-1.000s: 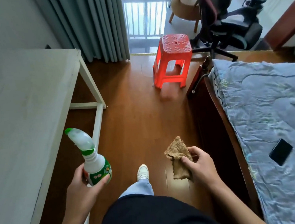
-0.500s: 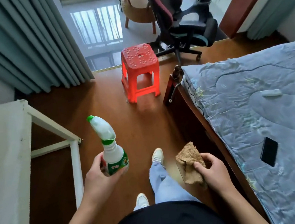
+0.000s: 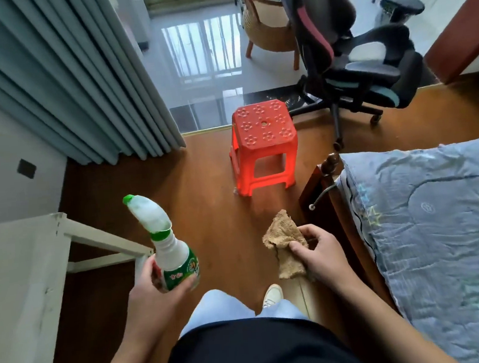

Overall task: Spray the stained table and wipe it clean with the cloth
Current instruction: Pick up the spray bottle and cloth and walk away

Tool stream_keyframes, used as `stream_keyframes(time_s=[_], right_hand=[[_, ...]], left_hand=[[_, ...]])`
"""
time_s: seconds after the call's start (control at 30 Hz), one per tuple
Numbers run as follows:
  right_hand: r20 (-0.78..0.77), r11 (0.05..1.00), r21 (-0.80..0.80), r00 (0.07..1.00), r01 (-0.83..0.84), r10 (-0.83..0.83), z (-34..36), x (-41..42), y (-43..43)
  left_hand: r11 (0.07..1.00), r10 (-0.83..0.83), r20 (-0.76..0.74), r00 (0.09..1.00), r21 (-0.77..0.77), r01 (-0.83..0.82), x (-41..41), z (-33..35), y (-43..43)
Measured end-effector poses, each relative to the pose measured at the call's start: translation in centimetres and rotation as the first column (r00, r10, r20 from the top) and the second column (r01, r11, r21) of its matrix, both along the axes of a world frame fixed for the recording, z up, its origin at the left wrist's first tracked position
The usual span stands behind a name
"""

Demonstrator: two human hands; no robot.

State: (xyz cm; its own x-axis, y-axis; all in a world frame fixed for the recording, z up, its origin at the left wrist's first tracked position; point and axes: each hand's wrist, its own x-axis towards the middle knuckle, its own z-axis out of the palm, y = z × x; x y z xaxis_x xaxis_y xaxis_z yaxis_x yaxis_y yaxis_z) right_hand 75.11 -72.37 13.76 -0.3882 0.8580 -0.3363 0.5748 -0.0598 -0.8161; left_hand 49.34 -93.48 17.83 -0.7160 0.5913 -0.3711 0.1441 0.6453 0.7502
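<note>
The table (image 3: 20, 284) is located at the lower left, with only its right edge and far corner shown. The bottle (image 3: 173, 255) is gripped, nozzle up, by the left hand (image 3: 156, 299) just beyond that right edge, over the floor (image 3: 205, 201). The cloth (image 3: 283, 243) is pinched in the curled fingers of the right hand (image 3: 321, 253), well apart from the table, beside the bed (image 3: 437, 237).

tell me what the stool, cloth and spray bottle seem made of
Stool: glossy red moulded plastic, with flowers embossed in the seat. Cloth: tan nubby fabric, perhaps terry or microfibre; it bunches softly. Spray bottle: whitish translucent plastic, green printed label.
</note>
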Motion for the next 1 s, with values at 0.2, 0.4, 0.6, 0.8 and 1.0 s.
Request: stream_keyframes(time_s=[0.2,0.4,0.6,0.8,1.0], right_hand=[[-0.041,0.999,0.002,0.998,-0.048,0.048,0.0,-8.0,8.2],[0.036,0.997,-0.017,0.997,0.070,-0.069,-0.9,-11.6,16.0],[0.072,0.971,-0.027,0.969,0.239,-0.237,-0.4,-13.2,22.9],[0.131,0.936,-0.047,0.931,0.350,-0.341,-1.8,-13.6,30.0],[0.115,0.949,-0.095,0.951,0.299,-0.288,-4.2,-15.2,39.7]], left_hand=[[0.999,0.038,-0.019,0.999,-0.007,-0.038,-6.4,-1.8,6.9],[0.999,-0.002,0.024,1.000,-0.036,0.002,-13.5,-3.9,16.8],[0.967,-0.252,0.096,0.963,-0.014,0.254,-18.7,-3.3,29.9],[0.894,-0.449,0.030,0.893,0.021,0.448,-20.1,-2.8,41.9],[0.891,-0.454,-0.019,0.891,-0.023,0.454,-20.0,-3.7,51.1]])
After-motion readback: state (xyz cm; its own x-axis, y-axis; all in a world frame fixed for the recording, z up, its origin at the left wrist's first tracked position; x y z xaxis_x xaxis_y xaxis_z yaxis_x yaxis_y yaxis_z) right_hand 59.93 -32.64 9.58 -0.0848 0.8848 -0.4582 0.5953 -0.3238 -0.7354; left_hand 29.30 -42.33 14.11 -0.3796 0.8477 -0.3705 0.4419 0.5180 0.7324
